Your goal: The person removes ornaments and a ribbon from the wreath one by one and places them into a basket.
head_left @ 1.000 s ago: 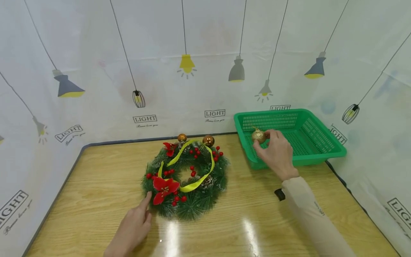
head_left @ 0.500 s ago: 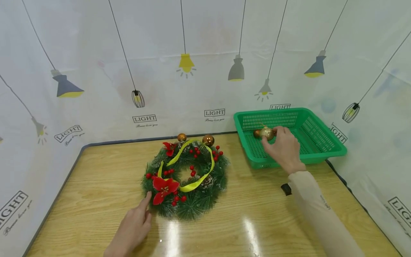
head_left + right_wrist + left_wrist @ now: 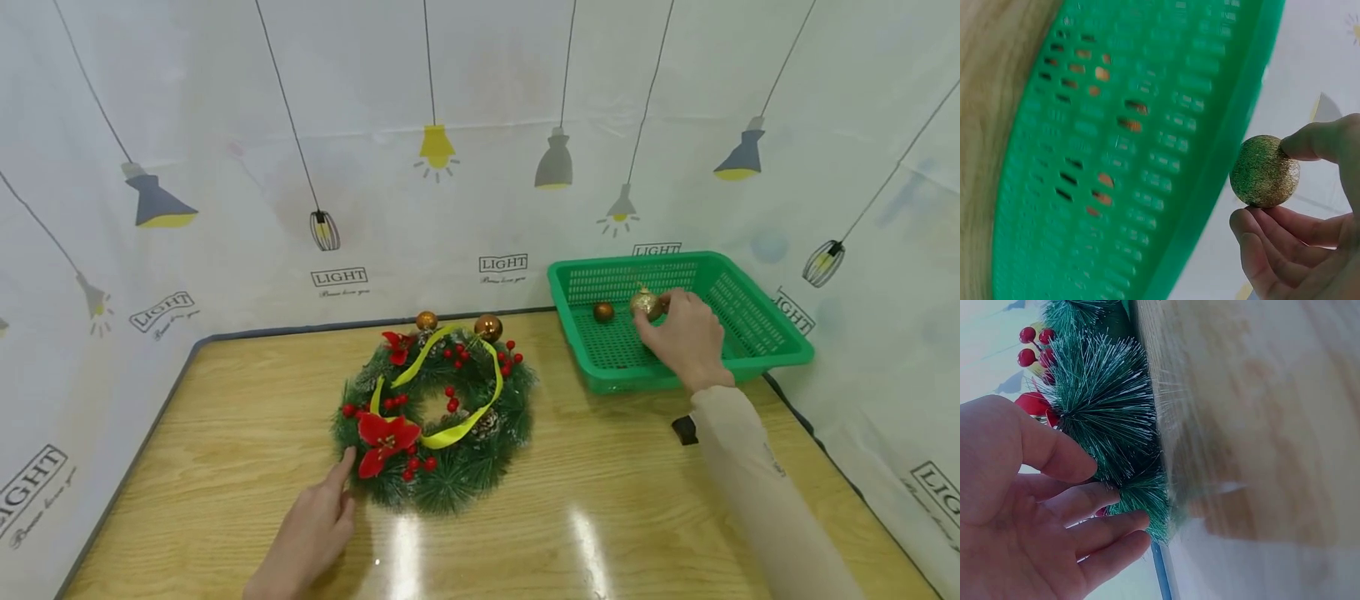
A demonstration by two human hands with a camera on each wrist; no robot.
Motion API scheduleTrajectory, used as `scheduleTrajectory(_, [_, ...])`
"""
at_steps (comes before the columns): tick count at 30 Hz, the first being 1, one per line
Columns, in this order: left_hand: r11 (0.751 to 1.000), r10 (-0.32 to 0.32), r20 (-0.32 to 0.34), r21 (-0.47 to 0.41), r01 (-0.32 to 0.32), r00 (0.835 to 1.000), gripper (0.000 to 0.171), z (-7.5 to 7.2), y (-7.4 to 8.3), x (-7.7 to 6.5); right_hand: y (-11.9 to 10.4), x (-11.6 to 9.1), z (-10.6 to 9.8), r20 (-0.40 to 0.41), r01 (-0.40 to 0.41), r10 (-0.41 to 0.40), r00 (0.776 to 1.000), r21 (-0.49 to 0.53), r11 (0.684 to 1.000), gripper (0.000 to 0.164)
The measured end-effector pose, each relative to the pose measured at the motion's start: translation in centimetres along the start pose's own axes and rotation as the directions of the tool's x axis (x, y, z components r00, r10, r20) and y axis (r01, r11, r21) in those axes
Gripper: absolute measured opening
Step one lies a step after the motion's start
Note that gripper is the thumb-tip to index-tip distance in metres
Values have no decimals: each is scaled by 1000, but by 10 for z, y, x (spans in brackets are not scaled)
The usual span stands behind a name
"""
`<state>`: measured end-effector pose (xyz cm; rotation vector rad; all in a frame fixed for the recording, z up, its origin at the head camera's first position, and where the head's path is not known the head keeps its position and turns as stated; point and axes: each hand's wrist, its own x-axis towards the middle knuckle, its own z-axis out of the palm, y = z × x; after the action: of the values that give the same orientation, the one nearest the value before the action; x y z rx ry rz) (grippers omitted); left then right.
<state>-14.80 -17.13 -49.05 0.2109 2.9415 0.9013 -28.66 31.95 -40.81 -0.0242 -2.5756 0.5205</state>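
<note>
My right hand (image 3: 684, 337) pinches a gold glitter Christmas bauble (image 3: 644, 307) between thumb and fingers, over the green plastic basket (image 3: 592, 379). In the right wrist view the bauble (image 3: 1265, 172) shows beyond the basket's rim, thumb on one side and fingertips on the other. A smaller copper bauble (image 3: 603, 312) lies inside the basket. On the table, a green pine wreath (image 3: 442, 492) carries a red poinsettia (image 3: 386, 440), red berries, pinecones and a loose yellow ribbon (image 3: 450, 435). My left hand (image 3: 318, 517) rests at its lower left edge, fingers loosely extended against the needles.
Two copper baubles, a smaller one (image 3: 426, 321) and a larger one (image 3: 488, 327), sit at the wreath's far edge. A lamp-printed backdrop (image 3: 405, 208) rises behind the wooden table (image 3: 247, 400). A small black object (image 3: 684, 430) lies beside my right sleeve.
My right hand has moved right with the gold bauble, further over the basket. The copper bauble in the basket, hidden at first, has come into view. My left hand and the wreath stay put.
</note>
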Motion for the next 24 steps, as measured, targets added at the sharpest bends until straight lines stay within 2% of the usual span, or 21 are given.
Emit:
scheduleTrajectory(10, [1000, -10, 9, 7, 10, 1000, 70, -1, 1, 1, 21, 13, -9, 73, -41, 45, 996, -56, 998, 47])
scheduleTrajectory(24, [1000, -17, 15, -10, 17, 1000, 70, 0, 1, 0, 33, 25, -10, 83, -84, 89, 993, -63, 995, 56])
